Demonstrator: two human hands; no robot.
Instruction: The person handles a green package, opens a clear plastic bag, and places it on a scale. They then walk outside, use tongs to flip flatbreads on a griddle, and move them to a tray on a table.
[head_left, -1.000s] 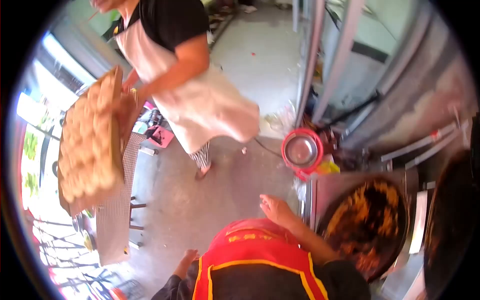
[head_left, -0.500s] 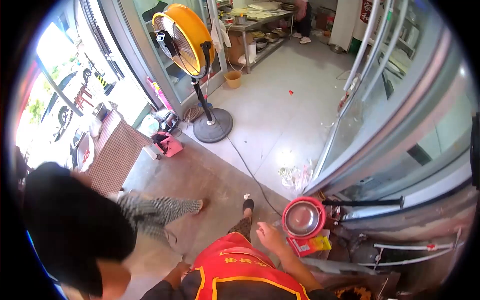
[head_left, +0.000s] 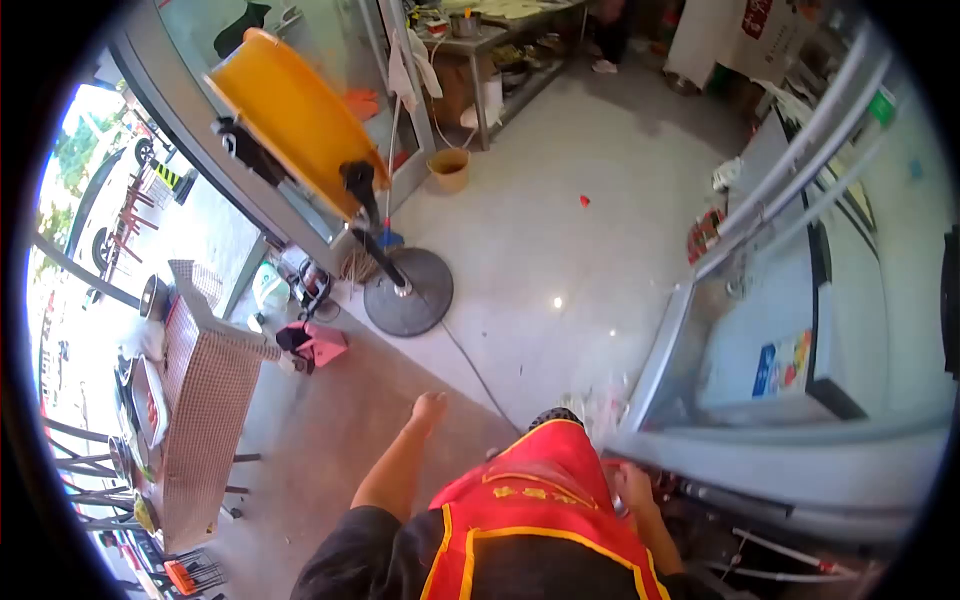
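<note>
My left hand [head_left: 430, 409] is stretched forward over the brown floor, its fingers curled in, with nothing seen in it. Low beside the right edge of the red apron [head_left: 545, 480] is my right hand [head_left: 634, 488]; its fingers are blurred and partly hidden, so I cannot tell whether it holds anything. The yellow standing fan [head_left: 300, 120] rises ahead on the left, on a round dark base [head_left: 408, 292]. A pink box [head_left: 322, 343] with dark things in it lies on the floor, left of the base.
A table with a checked cloth [head_left: 215, 430] stands at the left. Glass doors [head_left: 770, 330] line the right. A cable crosses the doorway floor near plastic bags [head_left: 605, 400]. Farther in are a tan bucket [head_left: 450, 171], a metal worktable [head_left: 485, 42] and a person's legs [head_left: 612, 40].
The view has moved forward toward the doorway. My left hand has swung forward, my right hand back beside the apron. The nearby person at the left and the pink basin are out of view.
</note>
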